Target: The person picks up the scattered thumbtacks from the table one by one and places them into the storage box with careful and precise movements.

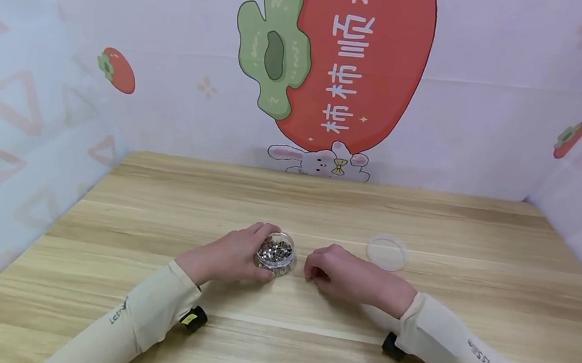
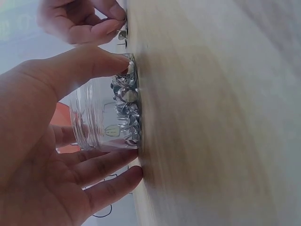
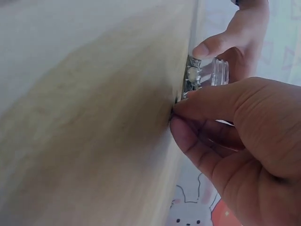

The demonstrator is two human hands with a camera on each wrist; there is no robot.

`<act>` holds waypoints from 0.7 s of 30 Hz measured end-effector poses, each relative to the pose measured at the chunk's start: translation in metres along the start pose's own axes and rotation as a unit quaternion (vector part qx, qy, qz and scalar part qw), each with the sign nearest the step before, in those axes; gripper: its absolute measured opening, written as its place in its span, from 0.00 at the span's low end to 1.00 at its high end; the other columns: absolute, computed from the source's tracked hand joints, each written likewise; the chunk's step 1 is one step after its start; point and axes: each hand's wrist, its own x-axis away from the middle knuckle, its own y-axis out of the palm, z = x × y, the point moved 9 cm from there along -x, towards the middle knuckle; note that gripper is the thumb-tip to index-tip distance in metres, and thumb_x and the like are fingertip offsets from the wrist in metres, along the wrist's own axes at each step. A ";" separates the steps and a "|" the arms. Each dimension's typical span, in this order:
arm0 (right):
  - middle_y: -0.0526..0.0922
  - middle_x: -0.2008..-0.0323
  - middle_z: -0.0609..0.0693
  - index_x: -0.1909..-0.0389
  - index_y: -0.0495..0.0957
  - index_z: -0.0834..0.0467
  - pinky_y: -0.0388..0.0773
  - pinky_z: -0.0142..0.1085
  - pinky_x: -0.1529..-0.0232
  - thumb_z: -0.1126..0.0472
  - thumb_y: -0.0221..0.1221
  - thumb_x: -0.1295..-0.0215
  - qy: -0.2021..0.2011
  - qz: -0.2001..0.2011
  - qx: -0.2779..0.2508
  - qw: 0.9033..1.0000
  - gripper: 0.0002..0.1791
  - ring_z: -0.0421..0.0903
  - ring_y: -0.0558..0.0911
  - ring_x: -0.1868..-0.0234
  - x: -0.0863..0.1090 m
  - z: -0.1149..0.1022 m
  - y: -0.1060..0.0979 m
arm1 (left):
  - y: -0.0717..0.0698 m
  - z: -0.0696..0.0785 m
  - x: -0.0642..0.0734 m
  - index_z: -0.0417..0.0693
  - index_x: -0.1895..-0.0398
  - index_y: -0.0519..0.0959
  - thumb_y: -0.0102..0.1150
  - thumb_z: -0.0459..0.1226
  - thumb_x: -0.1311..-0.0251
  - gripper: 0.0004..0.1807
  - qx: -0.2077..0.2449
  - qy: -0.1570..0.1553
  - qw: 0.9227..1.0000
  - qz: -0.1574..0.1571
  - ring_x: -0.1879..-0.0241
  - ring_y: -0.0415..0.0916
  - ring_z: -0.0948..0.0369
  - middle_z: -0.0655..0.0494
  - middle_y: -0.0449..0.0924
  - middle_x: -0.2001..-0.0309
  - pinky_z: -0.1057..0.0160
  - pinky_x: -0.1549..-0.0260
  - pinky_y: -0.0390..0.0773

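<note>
A clear round jar (image 2: 95, 110) stands lidless on the table, its bottom part filled with silvery thumbtacks (image 1: 276, 251). My left hand (image 1: 238, 255) holds it from the left, thumb on the near side and fingers around the far side. Just right of the jar, my right hand (image 1: 342, 272) is low at the tabletop with thumb and forefinger pinched together. Between those fingertips is a tiny metal piece, seemingly a thumbtack (image 2: 122, 35), mostly hidden by the fingers. The right wrist view shows only a dark sliver of it at the table surface.
A clear round lid (image 1: 387, 252) lies on the wooden table (image 1: 270, 348) behind my right wrist. Printed cloth walls (image 1: 169, 106) stand along the back and both sides. A black wrist device (image 1: 193, 319) is under the left cuff, another (image 1: 393, 347) under the right.
</note>
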 end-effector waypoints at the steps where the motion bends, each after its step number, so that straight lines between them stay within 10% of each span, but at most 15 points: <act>1: 0.83 0.71 0.45 0.70 0.81 0.56 0.77 0.24 0.66 0.71 0.59 0.38 0.005 0.000 0.001 1.000 0.07 0.33 0.75 0.69 -0.002 0.000 -0.002 | 0.000 0.000 0.000 0.48 0.31 0.60 0.72 0.48 0.52 0.46 0.000 0.001 1.000 0.000 0.45 0.77 0.48 0.47 0.71 0.38 0.49 0.42 0.76; 16: 0.85 0.63 0.50 0.61 0.83 0.59 0.81 0.28 0.60 0.69 0.63 0.40 0.004 0.067 0.006 0.998 0.07 0.39 0.80 0.65 -0.046 -0.023 -0.037 | 0.000 0.004 -0.001 0.45 0.35 0.62 0.69 0.48 0.49 0.41 -0.014 0.026 1.000 -0.002 0.50 0.77 0.54 0.48 0.72 0.43 0.54 0.49 0.78; 21: 0.71 0.36 0.52 0.42 0.75 0.53 0.76 0.46 0.41 0.55 0.70 0.45 0.029 0.076 0.014 0.997 0.29 0.50 0.76 0.41 -0.043 -0.017 -0.036 | -0.002 0.004 -0.001 0.43 0.32 0.61 0.70 0.48 0.50 0.44 -0.018 0.027 0.999 -0.002 0.50 0.78 0.50 0.45 0.72 0.42 0.51 0.48 0.79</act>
